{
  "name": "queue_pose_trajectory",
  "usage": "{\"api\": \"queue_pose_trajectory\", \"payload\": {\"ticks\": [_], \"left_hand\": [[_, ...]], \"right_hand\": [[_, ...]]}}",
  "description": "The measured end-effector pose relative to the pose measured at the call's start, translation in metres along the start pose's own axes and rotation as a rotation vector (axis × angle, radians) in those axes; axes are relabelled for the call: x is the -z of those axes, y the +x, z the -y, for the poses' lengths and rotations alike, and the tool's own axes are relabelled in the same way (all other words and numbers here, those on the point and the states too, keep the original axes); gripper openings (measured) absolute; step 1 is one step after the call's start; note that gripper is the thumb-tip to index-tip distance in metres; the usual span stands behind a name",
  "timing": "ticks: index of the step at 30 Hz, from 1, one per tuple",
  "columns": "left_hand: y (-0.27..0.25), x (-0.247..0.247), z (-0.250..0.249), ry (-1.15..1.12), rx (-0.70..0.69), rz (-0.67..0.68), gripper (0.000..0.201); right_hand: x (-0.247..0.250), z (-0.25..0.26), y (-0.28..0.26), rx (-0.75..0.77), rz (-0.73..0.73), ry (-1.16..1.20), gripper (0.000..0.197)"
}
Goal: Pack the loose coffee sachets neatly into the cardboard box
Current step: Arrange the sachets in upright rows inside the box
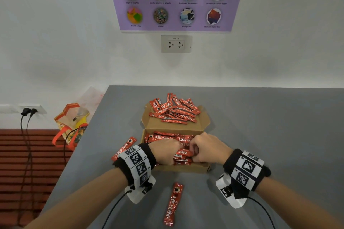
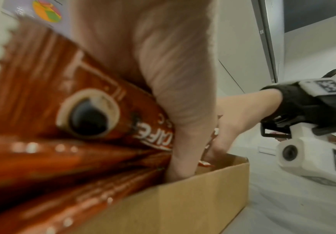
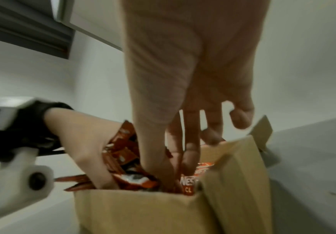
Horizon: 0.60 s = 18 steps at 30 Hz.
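An open cardboard box (image 1: 183, 169) sits mid-table, partly filled with red coffee sachets (image 1: 163, 136) lying in rows. Both hands meet inside its near half. My left hand (image 1: 163, 152) grips a bundle of sachets (image 3: 121, 156) upright against the box's left side; in the left wrist view these sachets (image 2: 73, 98) fill the frame. My right hand (image 1: 203, 148) reaches down beside it, its thumb and fingers (image 3: 191, 152) pinching into the sachets. A loose pile of sachets (image 1: 173, 111) lies on the opened lid (image 1: 149, 122). One sachet (image 1: 123, 148) lies left of the box and another (image 1: 173, 204) in front of it.
The grey table (image 1: 270, 132) ends at a left edge close to my left wrist; a wall stands just behind it. A colourful bag (image 1: 71, 126) and plugged cables (image 1: 28, 113) are off the table at the left. Bare table surface lies right of the box.
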<state>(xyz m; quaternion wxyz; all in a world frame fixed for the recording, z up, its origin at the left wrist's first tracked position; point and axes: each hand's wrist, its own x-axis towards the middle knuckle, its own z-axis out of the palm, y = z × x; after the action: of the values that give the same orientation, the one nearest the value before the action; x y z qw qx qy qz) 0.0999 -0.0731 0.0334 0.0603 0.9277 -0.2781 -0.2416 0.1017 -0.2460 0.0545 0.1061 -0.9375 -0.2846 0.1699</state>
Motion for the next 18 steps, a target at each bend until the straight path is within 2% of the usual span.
{"api": "queue_pose_trajectory", "payload": {"ticks": [4,7,10,14,15,18], "left_hand": [[-0.003,0.004,0.001,-0.062,-0.016,-0.038,0.038],[-0.007,0.014,0.005,-0.208,-0.018,-0.110,0.033],[-0.014,0.023,0.009,-0.296,-0.007,-0.260,0.030],[-0.016,0.028,0.013,-0.386,-0.009,-0.445,0.030],[-0.016,0.029,0.014,-0.408,0.010,-0.463,0.032],[-0.015,0.033,0.014,-0.464,0.079,-0.516,0.042]], "right_hand": [[-0.002,0.001,-0.008,-0.002,0.034,0.031,0.015],[-0.004,0.004,-0.012,0.011,0.031,0.086,0.006],[-0.003,0.011,-0.017,0.104,0.037,0.098,0.008],[-0.006,0.028,-0.020,0.299,-0.089,-0.012,0.018],[-0.009,0.032,-0.019,0.346,-0.056,0.011,0.019],[-0.024,0.046,-0.018,0.435,0.193,0.104,0.027]]}}
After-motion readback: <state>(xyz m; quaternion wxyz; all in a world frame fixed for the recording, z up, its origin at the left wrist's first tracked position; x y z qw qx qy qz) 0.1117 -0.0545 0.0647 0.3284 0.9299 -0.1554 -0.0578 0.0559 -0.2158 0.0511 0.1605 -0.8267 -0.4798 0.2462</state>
